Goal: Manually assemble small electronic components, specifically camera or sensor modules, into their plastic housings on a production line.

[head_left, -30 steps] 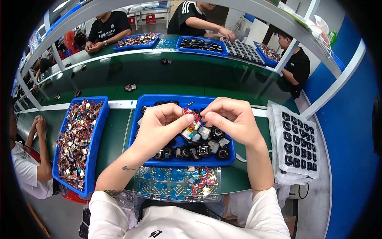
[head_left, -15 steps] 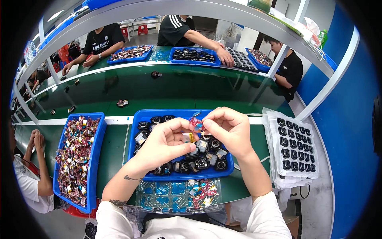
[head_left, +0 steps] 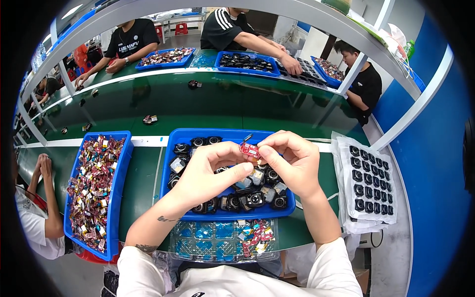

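Observation:
A small red circuit board [head_left: 249, 149] with a thin dark piece sticking up from it is pinched between the fingertips of both my hands. My left hand [head_left: 210, 171] holds it from the left, thumb stretched toward the right. On the other side, my right hand [head_left: 292, 161] grips its edge between thumb and forefinger. Both hands are above a blue tray [head_left: 163, 190] filled with black housings [head_left: 255, 199] that have round, lens-like fronts. Some housings show pale grey blocks. Fingers partly cover the board's lower side.
To the left stands a blue bin [head_left: 115, 198] heaped with red boards. A clear compartment tray [head_left: 208, 242] with blue pieces and red boards is nearest me. Black housings in rows fill a white tray [head_left: 348, 198] at right. Beyond the green belt [head_left: 208, 109], several people work.
The board has turned, so its flat red face now shows, and the white-and-yellow piece below it is no longer plainly visible. My hands stay close together; the view has shifted slightly.

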A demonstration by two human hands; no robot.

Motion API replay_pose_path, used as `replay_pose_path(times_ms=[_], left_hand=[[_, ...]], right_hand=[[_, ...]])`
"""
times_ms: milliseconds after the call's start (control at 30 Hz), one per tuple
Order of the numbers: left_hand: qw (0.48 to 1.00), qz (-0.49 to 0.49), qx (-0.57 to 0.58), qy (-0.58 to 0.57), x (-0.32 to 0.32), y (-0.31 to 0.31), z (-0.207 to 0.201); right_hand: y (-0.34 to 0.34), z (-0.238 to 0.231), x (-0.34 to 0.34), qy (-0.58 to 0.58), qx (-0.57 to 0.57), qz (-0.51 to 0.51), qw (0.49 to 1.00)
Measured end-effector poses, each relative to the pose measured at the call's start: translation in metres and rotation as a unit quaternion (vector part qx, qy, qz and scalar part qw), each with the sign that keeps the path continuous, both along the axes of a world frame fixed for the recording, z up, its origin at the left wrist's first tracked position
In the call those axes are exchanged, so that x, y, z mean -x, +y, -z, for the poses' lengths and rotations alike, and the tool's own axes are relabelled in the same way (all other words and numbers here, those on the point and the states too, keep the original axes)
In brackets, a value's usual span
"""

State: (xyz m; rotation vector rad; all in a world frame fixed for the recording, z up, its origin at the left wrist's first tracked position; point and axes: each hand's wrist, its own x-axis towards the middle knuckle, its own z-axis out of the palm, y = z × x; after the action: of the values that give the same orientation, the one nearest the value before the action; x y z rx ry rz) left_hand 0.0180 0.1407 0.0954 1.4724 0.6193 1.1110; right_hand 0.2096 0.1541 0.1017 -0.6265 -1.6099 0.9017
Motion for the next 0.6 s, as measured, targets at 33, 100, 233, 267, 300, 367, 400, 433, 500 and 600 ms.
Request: replay_pose_path(times_ms=[33,100,233,267,300,367,400,433,500,600], left_hand=[[1.000,-0.008,0.010,-0.005,0.000,0.000,0.000],[0.999,0.000,0.030,-0.016,0.005,0.004,0.001],[0.979,0.071,0.166,-0.091,0.006,0.007,0.001],[0.957,0.109,0.241,-0.121,0.005,0.008,0.001],[0.955,0.117,0.238,-0.129,0.005,0.010,0.005],[0.965,0.091,0.217,-0.117,0.006,0.007,0.004],[0.973,0.068,0.193,-0.105,0.005,0.006,0.003],[0.973,0.068,0.193,-0.106,0.004,0.005,0.002],[0.995,-0.077,-0.017,0.060,0.001,0.000,-0.002],[0.841,-0.274,-0.407,0.226,-0.004,-0.002,-0.001]], right_hand=[[0.001,0.000,0.000,-0.027,-0.050,0.009,0.998],[0.005,-0.002,0.000,-0.054,-0.098,0.017,0.994],[0.013,0.002,-0.002,-0.167,-0.504,0.157,0.833],[0.014,0.007,-0.004,-0.184,-0.553,0.187,0.790],[0.013,0.009,-0.005,-0.208,-0.591,0.204,0.752],[0.017,0.007,-0.006,-0.199,-0.590,0.180,0.761],[0.018,0.006,-0.006,-0.194,-0.590,0.156,0.768],[0.015,0.005,-0.004,-0.157,-0.511,0.157,0.830],[0.012,0.001,-0.012,-0.112,-0.326,0.100,0.933],[0.010,0.003,-0.011,-0.075,-0.169,0.032,0.982]])
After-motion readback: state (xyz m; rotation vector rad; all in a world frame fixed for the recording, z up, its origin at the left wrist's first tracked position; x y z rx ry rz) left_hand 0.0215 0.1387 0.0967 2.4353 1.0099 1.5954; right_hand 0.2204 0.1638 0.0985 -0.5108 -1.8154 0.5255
